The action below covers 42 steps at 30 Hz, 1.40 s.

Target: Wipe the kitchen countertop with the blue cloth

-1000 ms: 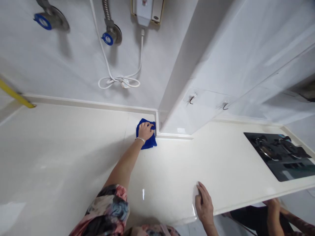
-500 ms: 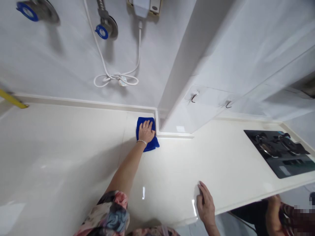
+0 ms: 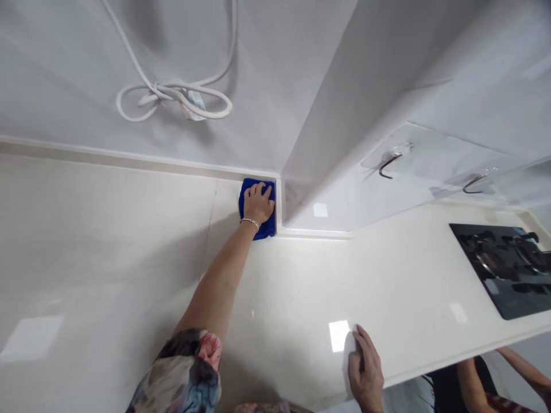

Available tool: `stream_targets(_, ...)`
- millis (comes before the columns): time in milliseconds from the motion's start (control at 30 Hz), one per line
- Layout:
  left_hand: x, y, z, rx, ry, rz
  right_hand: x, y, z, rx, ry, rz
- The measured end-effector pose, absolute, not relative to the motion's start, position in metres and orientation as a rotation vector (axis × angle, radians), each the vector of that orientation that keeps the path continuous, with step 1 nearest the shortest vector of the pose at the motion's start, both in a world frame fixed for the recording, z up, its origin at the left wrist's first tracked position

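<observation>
My left hand presses down on a blue cloth with bent, slightly parted fingers. The cloth lies on the white countertop, pushed into the inner corner where the low raised lip meets the wall column. Part of the cloth is hidden under the palm. Near the front edge of the counter, my right hand rests on the surface, its fingers extended and nothing held.
A bundled white cord hangs on the wall above the left side. Two hooks, a nearer hook and a farther hook, are on the column. A black gas hob sits at right. Another person's arm shows beyond the counter's front edge.
My left hand has slid the blue cloth farther into the corner, its fingers now more bent. The camera view has moved closer to the corner. My right hand stays by the front edge.
</observation>
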<state>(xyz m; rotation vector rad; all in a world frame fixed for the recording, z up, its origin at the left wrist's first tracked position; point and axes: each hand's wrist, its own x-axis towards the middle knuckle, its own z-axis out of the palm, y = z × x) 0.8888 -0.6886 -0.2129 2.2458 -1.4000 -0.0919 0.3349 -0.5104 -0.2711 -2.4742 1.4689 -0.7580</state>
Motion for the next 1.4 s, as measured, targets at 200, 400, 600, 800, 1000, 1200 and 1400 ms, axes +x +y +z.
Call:
stream_targets(200,0.892,-0.696,-0.213,2.265,-1.309,-0.112,0.337,-0.511,-0.272,-2.467,1.470,-0.768)
stream_targets(400,0.901,-0.694,-0.213,2.261,-1.370,-0.128,0.342,-0.515,-0.277,-2.462,1.454,-0.828)
stream_targets(600,0.888,-0.662,-0.207,2.238,-1.447,-0.128,0.342,-0.518,-0.281,-2.451,1.454,-0.866)
stream_targets(800,0.860,-0.621,-0.205,2.232,-1.465,-0.121,0.345,-0.521,-0.284,-2.442,1.434,-0.921)
stream_targets(1000,0.836,-0.583,-0.204,2.205,-1.480,-0.094,0.344,-0.524,-0.289,-2.467,1.409,-0.954)
stream_targets(1200,0.828,-0.560,-0.208,2.127,-1.601,-0.112,0.342,-0.521,-0.285,-2.472,1.410,-0.895)
stream_targets(1400,0.839,-0.576,-0.209,2.091,-1.668,-0.151,0.339,-0.518,-0.276,-2.462,1.436,-0.844)
